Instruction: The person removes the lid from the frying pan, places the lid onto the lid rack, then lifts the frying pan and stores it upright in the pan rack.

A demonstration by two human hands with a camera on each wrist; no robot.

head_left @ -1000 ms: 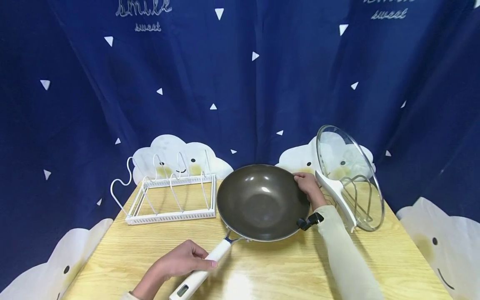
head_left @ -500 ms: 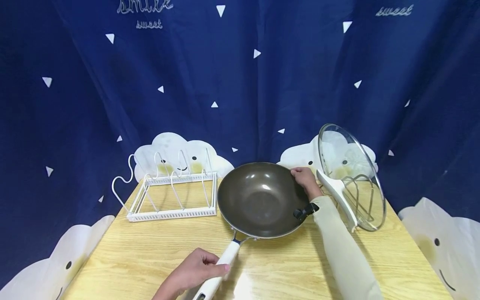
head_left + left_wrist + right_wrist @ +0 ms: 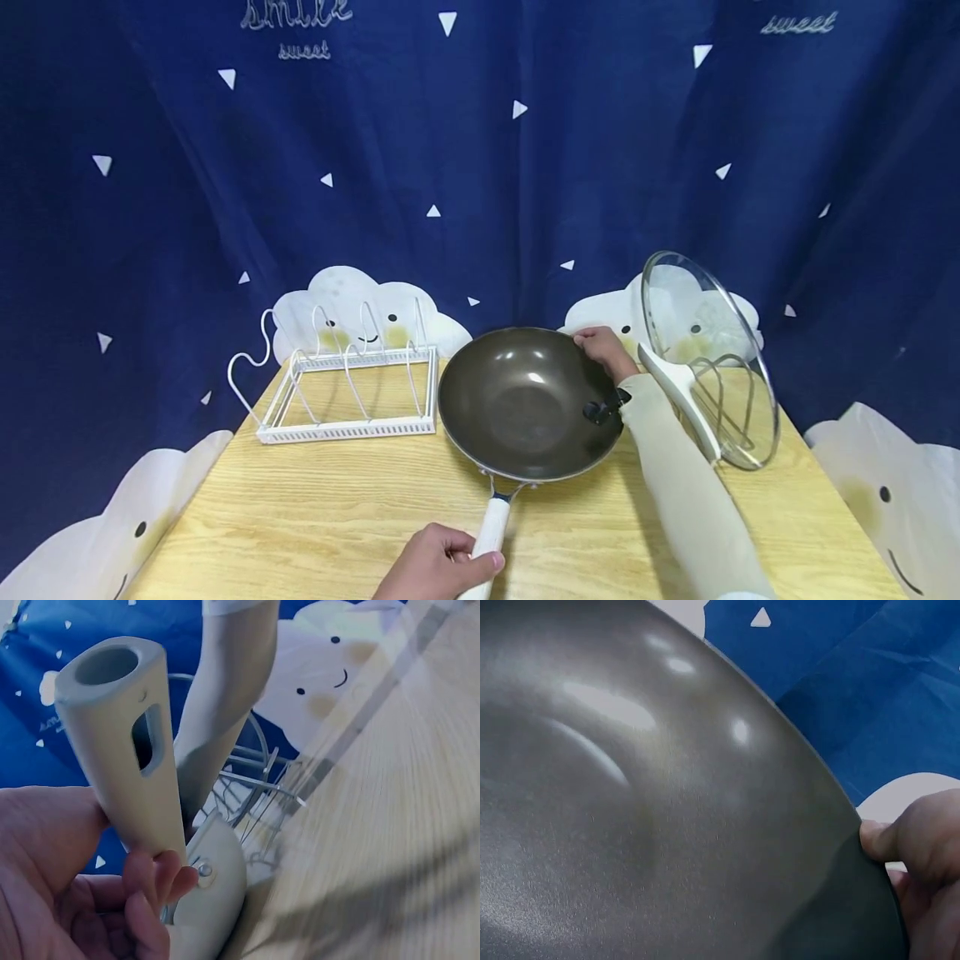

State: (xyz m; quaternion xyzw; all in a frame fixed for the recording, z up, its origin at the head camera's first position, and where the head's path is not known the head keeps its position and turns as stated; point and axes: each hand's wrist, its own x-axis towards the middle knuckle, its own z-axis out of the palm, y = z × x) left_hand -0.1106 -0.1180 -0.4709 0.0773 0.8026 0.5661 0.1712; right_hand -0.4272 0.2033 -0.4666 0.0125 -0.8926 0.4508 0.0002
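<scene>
A dark wok (image 3: 525,408) with a pale outside and a white handle (image 3: 491,529) is at the middle of the table, its inside facing up and toward me. My left hand (image 3: 442,562) grips the handle, thumb across the top. In the left wrist view the handle's hollow end (image 3: 112,712) rises past the curled fingers. My right hand (image 3: 606,350) pinches the far right rim. The right wrist view has the thumb (image 3: 877,838) on the rim and the other fingers partly hidden behind it. Whether the wok touches the table I cannot tell.
A white wire rack (image 3: 345,429) with upright loops stands on the wooden table (image 3: 315,508) to the left. On the right, a glass lid (image 3: 738,333) with a white handle (image 3: 686,396) leans on a grey wire stand (image 3: 723,400). A blue curtain (image 3: 420,142) hangs behind.
The wok's handle has swung to the right, the left hand moving with it. Along the rim, the right hand has shifted slightly left and away. Both hands keep their hold.
</scene>
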